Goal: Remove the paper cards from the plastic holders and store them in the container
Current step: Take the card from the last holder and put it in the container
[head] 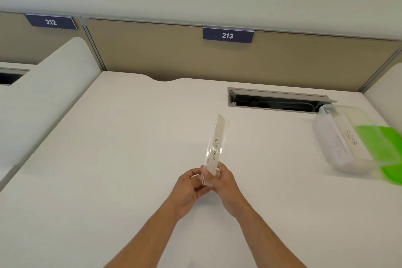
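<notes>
A clear plastic holder (217,137) stands on end above the middle of the white desk (108,159). A paper card (214,153) with handwritten "OSTRICH" sits inside it. My left hand (189,189) and my right hand (226,185) both grip the holder's lower end, close together. At the right, a clear plastic container (332,143) rests on the desk with paper cards inside; one card (350,140) reads "SIGMA".
A green lid (382,152) lies partly under the container at the right edge. An open cable slot (276,101) is set into the desk behind. Beige partition panels carry signs 212 (51,22) and 213 (227,35). A white divider (50,84) borders the left.
</notes>
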`<state>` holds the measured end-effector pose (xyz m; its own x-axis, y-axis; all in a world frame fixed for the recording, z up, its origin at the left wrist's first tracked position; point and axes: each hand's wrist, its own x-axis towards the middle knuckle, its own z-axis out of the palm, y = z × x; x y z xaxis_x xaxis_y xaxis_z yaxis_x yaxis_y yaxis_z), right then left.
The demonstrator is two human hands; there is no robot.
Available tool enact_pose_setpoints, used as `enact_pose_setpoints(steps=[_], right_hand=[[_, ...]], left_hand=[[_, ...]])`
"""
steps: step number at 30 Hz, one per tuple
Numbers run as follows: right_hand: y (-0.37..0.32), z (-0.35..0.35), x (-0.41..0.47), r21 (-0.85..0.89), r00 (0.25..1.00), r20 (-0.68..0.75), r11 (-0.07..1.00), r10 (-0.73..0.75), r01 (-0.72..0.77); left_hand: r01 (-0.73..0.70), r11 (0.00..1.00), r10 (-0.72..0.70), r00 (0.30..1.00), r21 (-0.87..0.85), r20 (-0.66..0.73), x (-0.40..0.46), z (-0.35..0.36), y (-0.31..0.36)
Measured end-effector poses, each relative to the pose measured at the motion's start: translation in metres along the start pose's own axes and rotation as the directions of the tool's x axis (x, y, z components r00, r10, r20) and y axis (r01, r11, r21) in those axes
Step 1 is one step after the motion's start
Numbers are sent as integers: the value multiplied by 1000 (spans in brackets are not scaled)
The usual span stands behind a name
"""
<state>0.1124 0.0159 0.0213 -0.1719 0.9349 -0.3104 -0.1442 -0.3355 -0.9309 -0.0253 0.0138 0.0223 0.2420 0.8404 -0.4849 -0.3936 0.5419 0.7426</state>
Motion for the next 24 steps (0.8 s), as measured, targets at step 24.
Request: enact_pose_setpoints(steps=[24], right_hand=[[-6,-89,-58,-39,993,45,994,108,-106]], left_hand=[[-48,994,57,994,103,-92,31,10,-4]])
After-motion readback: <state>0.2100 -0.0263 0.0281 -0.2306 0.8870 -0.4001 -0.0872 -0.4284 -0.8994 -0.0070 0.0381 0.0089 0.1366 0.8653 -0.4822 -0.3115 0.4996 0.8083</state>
